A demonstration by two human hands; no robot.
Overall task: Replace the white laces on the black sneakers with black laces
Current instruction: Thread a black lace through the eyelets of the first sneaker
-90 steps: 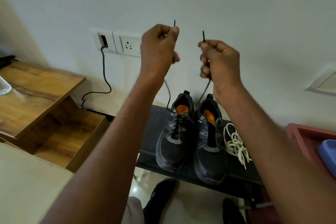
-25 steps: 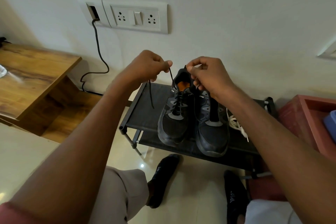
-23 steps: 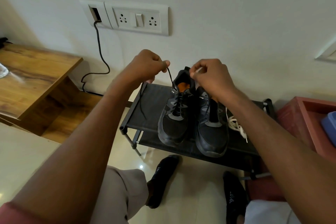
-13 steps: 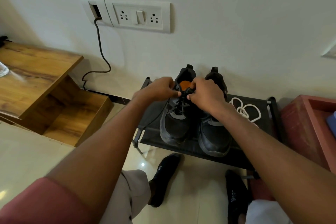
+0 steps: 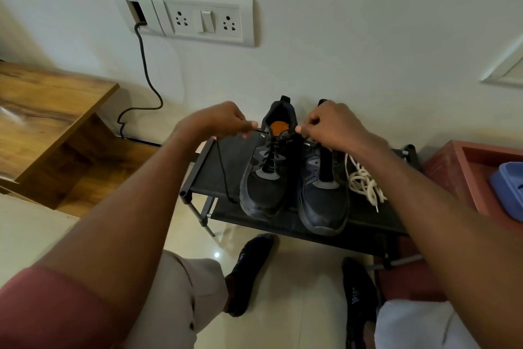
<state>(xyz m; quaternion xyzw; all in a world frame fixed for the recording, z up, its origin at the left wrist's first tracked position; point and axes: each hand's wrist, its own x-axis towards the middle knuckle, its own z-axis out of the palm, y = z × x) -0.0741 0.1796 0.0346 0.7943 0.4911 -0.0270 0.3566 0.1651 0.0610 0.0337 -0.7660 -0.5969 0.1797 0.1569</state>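
From the head view, the pair of black sneakers stands side by side on the top shelf of a low black shoe rack (image 5: 215, 176) set against the wall, toes toward the person. The left sneaker (image 5: 266, 176) already carries a black lace (image 5: 272, 154) crossed through its eyelets; the right sneaker (image 5: 321, 187) shows a bare tongue with no lace that I can see.

The left hand (image 5: 218, 120) hovers just left of the left sneaker's collar, its fingers (image 5: 249, 125) curled and pinching one end of the black lace; the slack from that end hangs down in a loop over the shelf. The right hand (image 5: 331, 125) sits above the collars of both sneakers, fingers curled and pinching what seems to be the other lace end, though the strand there is too thin to make out clearly. Held apart at the same height, the two hands seem to be drawing the ends level and taut, probably ahead of tying.

The white laces (image 5: 363, 181) lie in a loose heap on the shelf just right of the right sneaker, out of the working space. By this showing, roughly half the job is done.

To the left is a wooden desk (image 5: 42, 111); a cable (image 5: 144, 74) runs down from the wall socket plate (image 5: 203, 20).
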